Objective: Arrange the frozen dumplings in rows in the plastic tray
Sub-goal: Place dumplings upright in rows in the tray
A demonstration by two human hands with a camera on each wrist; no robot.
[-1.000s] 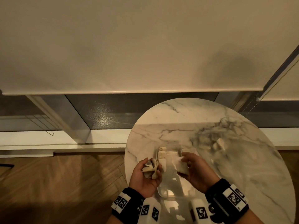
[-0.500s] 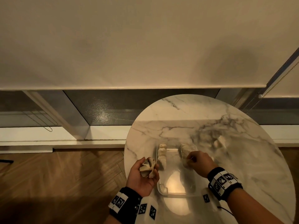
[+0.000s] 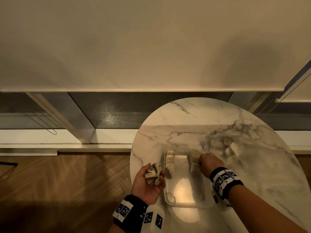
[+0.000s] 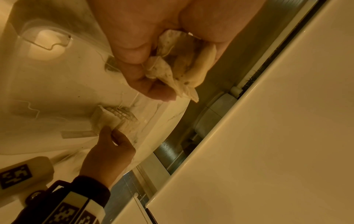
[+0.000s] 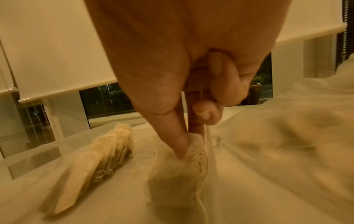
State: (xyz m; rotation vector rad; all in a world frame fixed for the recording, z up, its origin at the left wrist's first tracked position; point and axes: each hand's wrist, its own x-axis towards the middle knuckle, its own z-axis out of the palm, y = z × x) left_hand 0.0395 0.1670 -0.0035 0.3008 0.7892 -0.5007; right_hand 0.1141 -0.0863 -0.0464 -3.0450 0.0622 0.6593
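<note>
Marble surface (image 3: 210, 125), clear plastic tray (image 3: 170, 201).
Right hand (image 3: 209, 163) has moved in, pinching a dumpling (image 5: 184, 163) down; left hand (image 3: 148, 184) grips spare dumplings (image 3: 154, 173). Second row begins.

Right hand (image 3: 210, 163) fingertips concealed behind knuckles in head view; grip legible only from the wrist camera. Dumpling under right hand (image 5: 182, 165) blurred at its near end, outline lost. Clear plastic tray (image 3: 168, 197) right wall hidden by right wrist and strap; far rim indistinct against marble. Bundle of dumplings in left hand (image 3: 154, 174) too overlapped to count; lower parts covered by palm and thumb in left wrist view. Pale items on table beyond right hand (image 3: 232, 149) smeared, unidentifiable. Round table (image 3: 252, 165) cut off at bottom and right edges.
</note>
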